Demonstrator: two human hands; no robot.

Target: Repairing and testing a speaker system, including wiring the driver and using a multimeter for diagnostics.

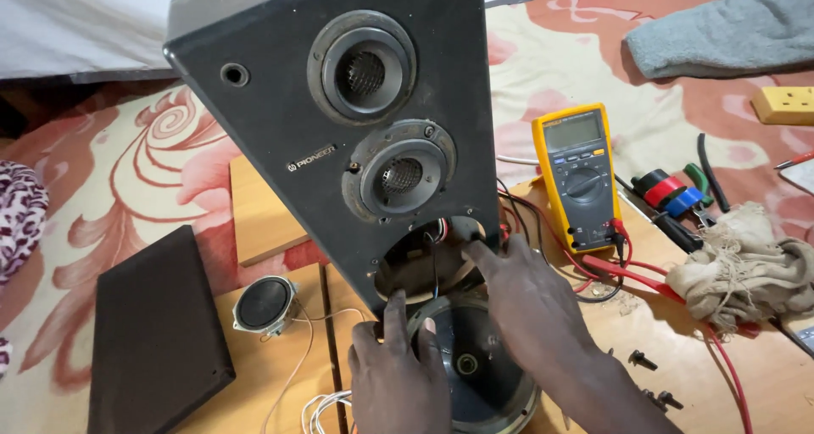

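- Hands work at the bottom of a tall black speaker cabinet (339, 137), both on a large round woofer (483, 370) that lies tilted out of the cabinet's lowest opening (424, 260).
- The left hand (397, 375) grips the woofer's near left rim, thumb up along the rim edge, fingers curled over the frame.
- The right hand (530, 315) lies across the woofer's upper right side, not clenched; its forefinger reaches up to the edge of the empty opening, where red and black wires (437, 229) show inside.
- The woofer sits just in front of the cabinet on a wooden board (271, 383), its dark cone and centre cap facing up.
- Above the opening, the cabinet's front carries two smaller round drivers, a midrange (398, 178) and an upper one (363, 71), each with a mesh centre.
- Left of the hands, a small loose speaker (264, 305) rests on the board with thin white wires (318, 400) trailing toward the woofer.
- Farther left, a flat dark grille panel (153, 332) lies half on a floral cloth (127, 180).
- Right of the cabinet, a yellow multimeter (582, 175) lies face up, its red probe leads (644, 277) running across the board.
- Beyond it lie rolls of tape (670, 192), pliers (710, 180) and a crumpled rag (746, 264).
- Loose black screws (644, 362) lie near the right wrist.
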